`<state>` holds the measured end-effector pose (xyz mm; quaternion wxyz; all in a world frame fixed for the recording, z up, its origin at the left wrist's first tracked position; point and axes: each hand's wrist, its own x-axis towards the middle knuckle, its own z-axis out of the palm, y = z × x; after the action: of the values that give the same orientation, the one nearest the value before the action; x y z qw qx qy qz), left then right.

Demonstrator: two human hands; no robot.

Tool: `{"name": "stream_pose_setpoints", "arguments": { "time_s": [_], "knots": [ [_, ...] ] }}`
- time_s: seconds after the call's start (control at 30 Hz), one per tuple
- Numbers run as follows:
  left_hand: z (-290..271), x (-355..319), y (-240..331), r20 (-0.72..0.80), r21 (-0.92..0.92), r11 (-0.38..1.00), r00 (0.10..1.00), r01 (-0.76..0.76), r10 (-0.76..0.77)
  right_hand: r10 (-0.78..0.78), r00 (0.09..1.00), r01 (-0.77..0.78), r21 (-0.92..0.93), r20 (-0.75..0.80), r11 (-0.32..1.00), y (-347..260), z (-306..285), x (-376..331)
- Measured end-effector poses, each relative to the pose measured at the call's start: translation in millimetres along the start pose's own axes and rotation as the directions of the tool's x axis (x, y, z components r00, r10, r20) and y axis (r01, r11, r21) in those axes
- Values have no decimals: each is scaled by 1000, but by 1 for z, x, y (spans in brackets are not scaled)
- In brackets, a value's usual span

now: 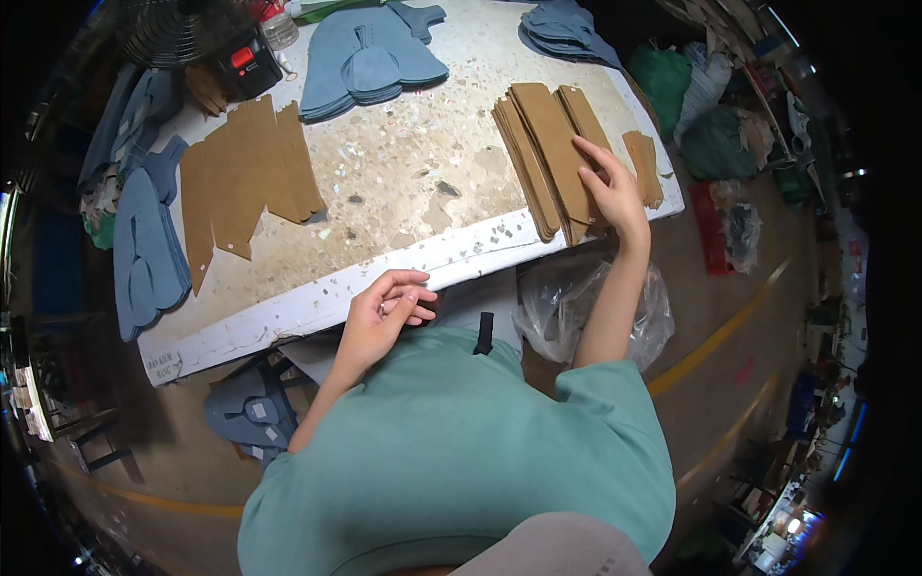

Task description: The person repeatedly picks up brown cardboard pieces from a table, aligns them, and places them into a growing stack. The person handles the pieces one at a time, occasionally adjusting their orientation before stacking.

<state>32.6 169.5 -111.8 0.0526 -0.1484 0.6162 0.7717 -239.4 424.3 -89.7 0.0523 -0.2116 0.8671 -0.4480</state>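
My right hand [616, 197] rests at the right side of the stacked brown leather-like strips [555, 154], its fingers apart and the tips touching the upper pieces. These long strips lie side by side in several piles near the table's right end. Just off the front edge of the table, my left hand [386, 312] hovers with loosely bent fingers and nothing visible in it. On the left part of the table, wider brown panels [252, 178] are laid out overlapping, their lower ends cut to points.
The white table [384, 264] has a worn, speckled top. Blue-grey cut pieces are stacked at the back [379, 67], far right [567, 34] and left edge [149, 250]. A small brown pile [643, 168] sits rightmost. A clear plastic bag [567, 307] hangs below the front edge.
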Motion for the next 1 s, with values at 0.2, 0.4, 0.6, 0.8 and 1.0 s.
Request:
{"name": "stream_pose_setpoints", "arguments": {
  "time_s": [0.2,0.4,0.6,0.8,1.0],
  "knots": [
    [0,1,-1,9,16,1000,1000,6,-6,43,983,-106,-361,-179,926,-18,-8,-52],
    [-12,1,4,74,-57,998,997,26,-22,-54,939,-107,-438,-339,893,-26,-8,-67],
    [-58,0,22,-217,55,976,952,-210,217,29,989,-79,-362,-144,929,-20,3,-45],
    [-141,-17,53,-501,445,854,715,-271,488,-176,975,104,-415,-138,904,-54,8,-40],
    [-173,-23,52,-314,933,344,709,106,631,-339,936,347,-86,91,934,-107,79,-29]
  ]
}}
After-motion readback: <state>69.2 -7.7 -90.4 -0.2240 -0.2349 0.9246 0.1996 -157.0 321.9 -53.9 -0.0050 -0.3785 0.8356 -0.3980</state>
